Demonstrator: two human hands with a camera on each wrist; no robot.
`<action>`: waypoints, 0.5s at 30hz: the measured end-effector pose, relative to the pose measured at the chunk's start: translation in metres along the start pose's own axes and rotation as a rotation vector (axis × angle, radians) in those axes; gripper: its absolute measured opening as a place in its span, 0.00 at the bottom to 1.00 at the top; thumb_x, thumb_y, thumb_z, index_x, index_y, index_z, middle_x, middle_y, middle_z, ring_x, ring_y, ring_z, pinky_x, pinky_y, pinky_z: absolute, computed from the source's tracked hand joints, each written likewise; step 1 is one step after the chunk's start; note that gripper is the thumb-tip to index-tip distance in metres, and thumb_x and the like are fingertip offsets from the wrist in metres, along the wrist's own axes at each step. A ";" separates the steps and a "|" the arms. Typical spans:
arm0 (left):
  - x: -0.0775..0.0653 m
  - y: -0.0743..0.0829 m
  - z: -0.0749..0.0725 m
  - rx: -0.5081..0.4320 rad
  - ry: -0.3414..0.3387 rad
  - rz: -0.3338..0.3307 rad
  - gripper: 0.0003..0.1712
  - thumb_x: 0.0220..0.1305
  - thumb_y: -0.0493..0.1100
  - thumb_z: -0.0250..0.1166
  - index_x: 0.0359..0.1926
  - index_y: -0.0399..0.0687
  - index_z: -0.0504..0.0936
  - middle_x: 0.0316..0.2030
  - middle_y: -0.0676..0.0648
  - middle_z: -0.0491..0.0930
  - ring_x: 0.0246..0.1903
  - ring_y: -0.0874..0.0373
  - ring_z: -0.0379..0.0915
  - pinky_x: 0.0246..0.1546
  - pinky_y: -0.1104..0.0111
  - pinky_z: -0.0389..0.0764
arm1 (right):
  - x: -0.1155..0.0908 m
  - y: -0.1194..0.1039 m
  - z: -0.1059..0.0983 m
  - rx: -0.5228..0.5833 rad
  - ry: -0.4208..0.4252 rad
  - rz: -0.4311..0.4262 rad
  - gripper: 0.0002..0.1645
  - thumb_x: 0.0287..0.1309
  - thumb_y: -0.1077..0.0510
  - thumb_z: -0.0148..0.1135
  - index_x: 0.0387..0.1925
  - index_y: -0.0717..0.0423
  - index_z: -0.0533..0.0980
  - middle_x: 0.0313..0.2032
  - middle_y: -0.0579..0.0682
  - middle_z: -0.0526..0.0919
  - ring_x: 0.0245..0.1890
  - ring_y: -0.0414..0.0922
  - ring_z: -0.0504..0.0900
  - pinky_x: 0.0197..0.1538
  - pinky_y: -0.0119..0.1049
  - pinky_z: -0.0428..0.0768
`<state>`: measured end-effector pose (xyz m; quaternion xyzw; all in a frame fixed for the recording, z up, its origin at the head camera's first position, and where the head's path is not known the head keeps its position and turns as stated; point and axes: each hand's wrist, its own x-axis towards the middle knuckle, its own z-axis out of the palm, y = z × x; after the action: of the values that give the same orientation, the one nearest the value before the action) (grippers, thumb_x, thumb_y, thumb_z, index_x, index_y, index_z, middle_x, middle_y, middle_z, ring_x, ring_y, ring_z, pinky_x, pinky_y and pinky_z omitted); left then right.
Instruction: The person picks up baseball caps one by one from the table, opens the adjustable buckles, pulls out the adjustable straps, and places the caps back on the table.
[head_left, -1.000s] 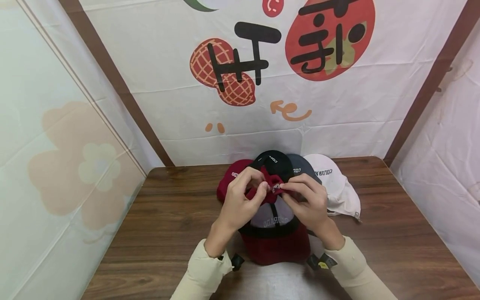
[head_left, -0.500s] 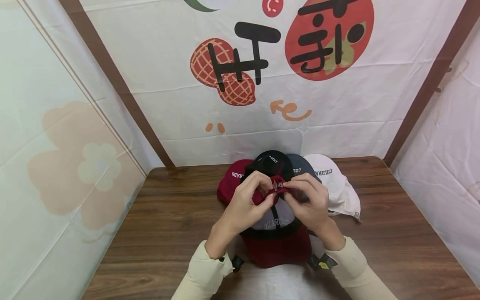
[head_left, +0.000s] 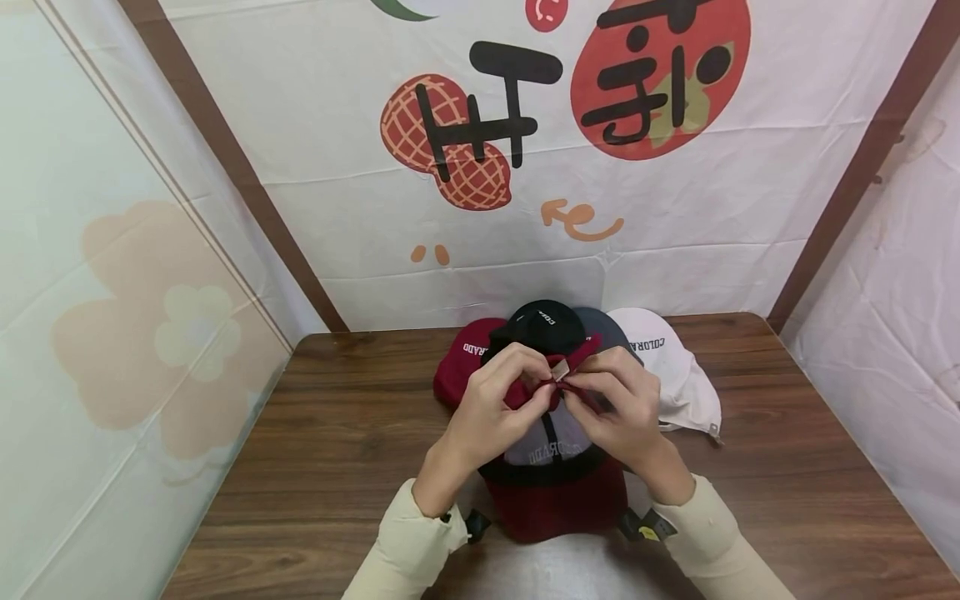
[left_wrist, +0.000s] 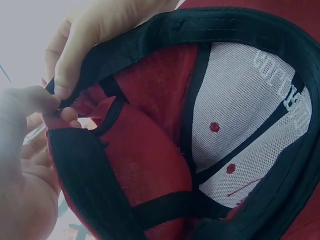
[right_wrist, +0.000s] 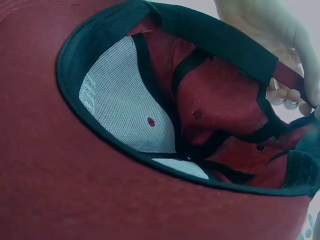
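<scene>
A dark red baseball cap (head_left: 558, 507) hangs between both hands, its brim toward me and its hollow facing up, showing pale mesh panels (left_wrist: 235, 110) and a black sweatband (right_wrist: 210, 37). My left hand (head_left: 491, 417) pinches the cap's back strap (right_wrist: 288, 77) at its left side. From the right, my right hand (head_left: 628, 408) pinches the same strap, fingertips meeting the left ones. A loose red strap end (head_left: 585, 350) points up to the right, beside a small whitish piece (head_left: 560, 370). The fingers partly cover where the strap joins.
Behind the hands, several caps stand along the back of the wooden table (head_left: 337, 450): a red one (head_left: 457, 367), a black one (head_left: 547, 325), a dark grey-blue one (head_left: 603, 325) and a white one (head_left: 660, 350). A printed cloth (head_left: 337, 233) hangs behind.
The right fingers have shifted along the strap and closed in on the left ones. The strap end now sticks up to the right. The brim has dipped slightly toward me.
</scene>
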<state>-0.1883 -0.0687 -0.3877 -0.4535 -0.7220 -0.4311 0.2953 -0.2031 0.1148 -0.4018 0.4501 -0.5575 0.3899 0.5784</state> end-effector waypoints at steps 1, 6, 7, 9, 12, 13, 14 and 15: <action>0.000 0.000 0.000 0.002 0.002 0.000 0.08 0.60 0.32 0.65 0.40 0.45 0.78 0.40 0.48 0.79 0.34 0.61 0.74 0.34 0.73 0.82 | 0.000 0.000 0.000 -0.002 -0.003 0.002 0.05 0.50 0.65 0.68 0.24 0.66 0.81 0.26 0.58 0.81 0.26 0.50 0.80 0.35 0.37 0.80; 0.000 -0.001 -0.001 0.009 0.008 -0.007 0.07 0.60 0.32 0.65 0.38 0.45 0.78 0.40 0.48 0.79 0.35 0.62 0.74 0.34 0.74 0.81 | -0.003 0.001 0.001 -0.009 -0.021 0.019 0.03 0.46 0.67 0.68 0.24 0.65 0.81 0.26 0.57 0.81 0.26 0.49 0.80 0.35 0.37 0.80; 0.000 -0.002 -0.001 0.011 0.008 -0.008 0.07 0.60 0.32 0.65 0.38 0.45 0.79 0.41 0.48 0.79 0.35 0.62 0.74 0.34 0.74 0.81 | -0.003 0.001 0.001 -0.012 -0.022 0.020 0.03 0.45 0.67 0.68 0.24 0.65 0.81 0.26 0.57 0.81 0.26 0.49 0.79 0.34 0.37 0.80; 0.000 -0.002 -0.001 0.019 0.011 -0.009 0.06 0.60 0.33 0.66 0.37 0.45 0.79 0.41 0.48 0.79 0.36 0.62 0.74 0.34 0.74 0.81 | -0.004 0.002 0.001 -0.017 -0.023 0.023 0.03 0.45 0.67 0.68 0.23 0.65 0.81 0.26 0.57 0.82 0.26 0.49 0.79 0.34 0.37 0.79; 0.000 -0.003 -0.002 0.031 0.013 -0.014 0.03 0.61 0.35 0.65 0.36 0.43 0.80 0.41 0.48 0.79 0.37 0.62 0.74 0.35 0.73 0.82 | -0.005 0.003 0.001 -0.031 -0.024 0.031 0.03 0.46 0.66 0.67 0.23 0.64 0.81 0.25 0.56 0.81 0.26 0.49 0.79 0.34 0.38 0.79; 0.000 -0.003 -0.002 0.034 0.014 -0.015 0.02 0.62 0.36 0.65 0.36 0.43 0.80 0.41 0.48 0.79 0.37 0.62 0.74 0.35 0.73 0.82 | -0.005 0.003 0.001 -0.034 -0.024 0.034 0.03 0.47 0.66 0.67 0.23 0.64 0.81 0.25 0.56 0.81 0.26 0.48 0.79 0.34 0.38 0.79; 0.000 -0.004 -0.003 0.036 0.014 -0.016 0.02 0.62 0.37 0.65 0.36 0.42 0.81 0.41 0.48 0.79 0.37 0.62 0.74 0.36 0.72 0.82 | -0.005 0.003 0.001 -0.039 -0.025 0.038 0.03 0.47 0.65 0.66 0.23 0.63 0.82 0.25 0.55 0.82 0.26 0.48 0.79 0.34 0.38 0.79; 0.000 -0.004 -0.003 0.037 0.012 -0.018 0.02 0.63 0.37 0.65 0.36 0.42 0.81 0.41 0.49 0.79 0.37 0.62 0.74 0.36 0.72 0.82 | -0.006 0.004 0.001 -0.043 -0.026 0.041 0.04 0.48 0.65 0.66 0.23 0.63 0.82 0.25 0.55 0.81 0.26 0.48 0.79 0.33 0.37 0.79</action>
<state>-0.1916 -0.0721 -0.3876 -0.4387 -0.7322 -0.4230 0.3041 -0.2073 0.1151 -0.4071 0.4311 -0.5825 0.3838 0.5723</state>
